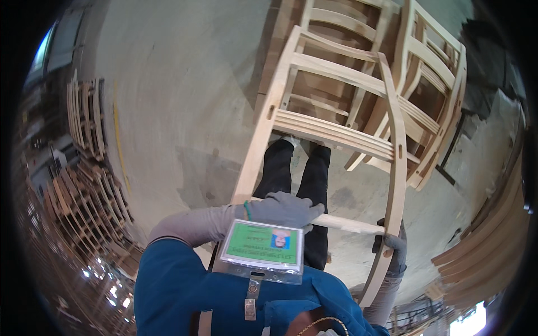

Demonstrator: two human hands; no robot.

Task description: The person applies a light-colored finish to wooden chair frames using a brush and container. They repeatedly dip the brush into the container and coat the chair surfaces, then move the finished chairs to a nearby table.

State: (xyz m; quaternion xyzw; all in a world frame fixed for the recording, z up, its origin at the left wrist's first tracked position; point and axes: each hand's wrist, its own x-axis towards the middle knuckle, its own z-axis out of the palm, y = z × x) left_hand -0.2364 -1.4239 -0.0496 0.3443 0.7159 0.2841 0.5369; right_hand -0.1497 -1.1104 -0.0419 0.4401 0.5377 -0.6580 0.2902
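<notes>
A pale, unfinished wooden chair back frame [335,133] is in front of me, tilted, with two long posts, curved upper slats and a grooved cross rail. My left hand [283,208], in a grey glove, is closed over the lower rail [353,224] near its left end. Whether a small pad lies under those fingers cannot be made out. On the right, my right hand [395,247], also gloved, wraps round the right post [397,185] just below where the rail meets it. Part of that hand is hidden behind the post.
More chair frames [431,73] stand together at the far right, beside and behind mine, some on brown sheet material [274,61]. Stacked wooden pieces [87,190] line the left side. Curved boards [482,241] are at the right. An identity badge [260,246] hangs at my chest.
</notes>
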